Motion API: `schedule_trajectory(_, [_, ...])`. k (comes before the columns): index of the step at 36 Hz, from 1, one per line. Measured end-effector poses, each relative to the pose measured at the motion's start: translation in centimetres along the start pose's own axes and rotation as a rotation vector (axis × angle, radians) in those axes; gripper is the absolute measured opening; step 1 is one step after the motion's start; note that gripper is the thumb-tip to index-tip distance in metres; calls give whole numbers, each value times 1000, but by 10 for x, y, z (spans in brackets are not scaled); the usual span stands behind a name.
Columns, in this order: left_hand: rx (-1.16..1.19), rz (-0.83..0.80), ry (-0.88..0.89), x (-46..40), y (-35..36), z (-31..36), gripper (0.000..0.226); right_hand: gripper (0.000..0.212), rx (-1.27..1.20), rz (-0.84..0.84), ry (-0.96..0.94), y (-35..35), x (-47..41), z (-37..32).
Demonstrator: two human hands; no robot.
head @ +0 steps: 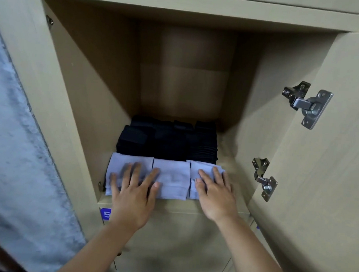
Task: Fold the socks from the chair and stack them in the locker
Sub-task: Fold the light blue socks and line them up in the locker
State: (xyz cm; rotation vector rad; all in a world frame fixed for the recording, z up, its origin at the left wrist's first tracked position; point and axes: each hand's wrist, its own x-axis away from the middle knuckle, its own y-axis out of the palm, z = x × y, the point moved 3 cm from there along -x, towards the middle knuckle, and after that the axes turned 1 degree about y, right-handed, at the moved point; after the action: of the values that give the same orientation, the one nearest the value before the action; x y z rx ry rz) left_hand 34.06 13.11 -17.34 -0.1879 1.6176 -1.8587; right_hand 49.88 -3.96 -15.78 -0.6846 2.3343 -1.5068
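Socks point(172, 178) in locker point(80, 98), flat under both hands' grip

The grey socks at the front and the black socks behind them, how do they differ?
The grey socks are pale and lie in a row of three piles at the locker's front edge; the black socks are dark and sit deeper in, behind them. Both hands, the left hand and the right hand, rest flat on grey socks; neither touches the black socks. Both sets lie folded on the same locker floor.
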Motion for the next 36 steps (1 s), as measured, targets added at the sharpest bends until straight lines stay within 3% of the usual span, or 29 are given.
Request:
schedule_trajectory(7, [-14, -26, 7, -11, 7, -6, 91, 53, -3, -9, -17, -5, -1, -5])
schedule_trajectory(12, [22, -61, -4, -22, 5, -8, 81, 52, 33, -30, -58, -14, 0, -15])
schedule_trajectory(25, [35, -82, -7, -37, 11, -10, 82, 51, 49, -64, -55, -17, -9, -19])
schedule_trajectory(36, [85, -24, 13, -16, -6, -9, 70, 51, 29, 80, -36, -18, -15, -7])
